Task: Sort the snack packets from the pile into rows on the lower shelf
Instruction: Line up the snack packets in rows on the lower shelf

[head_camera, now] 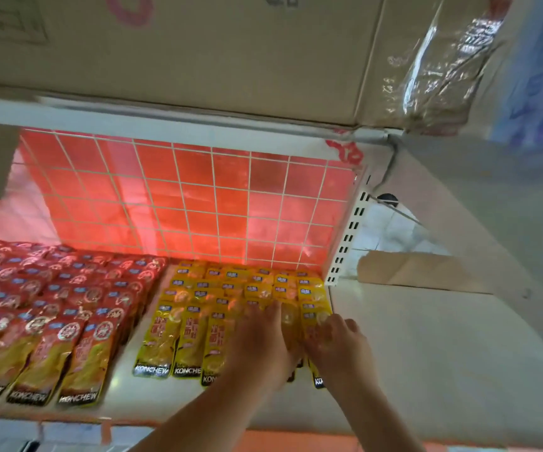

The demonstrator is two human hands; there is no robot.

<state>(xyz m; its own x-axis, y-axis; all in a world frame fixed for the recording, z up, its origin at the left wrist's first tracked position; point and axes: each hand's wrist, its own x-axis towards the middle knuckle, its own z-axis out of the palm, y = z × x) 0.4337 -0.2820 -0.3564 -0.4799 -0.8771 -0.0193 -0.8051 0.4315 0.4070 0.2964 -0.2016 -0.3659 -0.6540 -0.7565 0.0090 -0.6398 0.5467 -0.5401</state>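
Looks like the yellow packets, at 3 o'clock of the red packets on the shelf, are being squared up under the left hand and right hand, both laid flat with fingers spread and nothing gripped, so more packets probably need to be fetched next.

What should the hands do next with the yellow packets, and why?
Probably slide the rightmost yellow packets back a little. The left hand and right hand both lie flat on them, and their bottom edges seem to stick out further forward than the neighbouring rows on the lower shelf.
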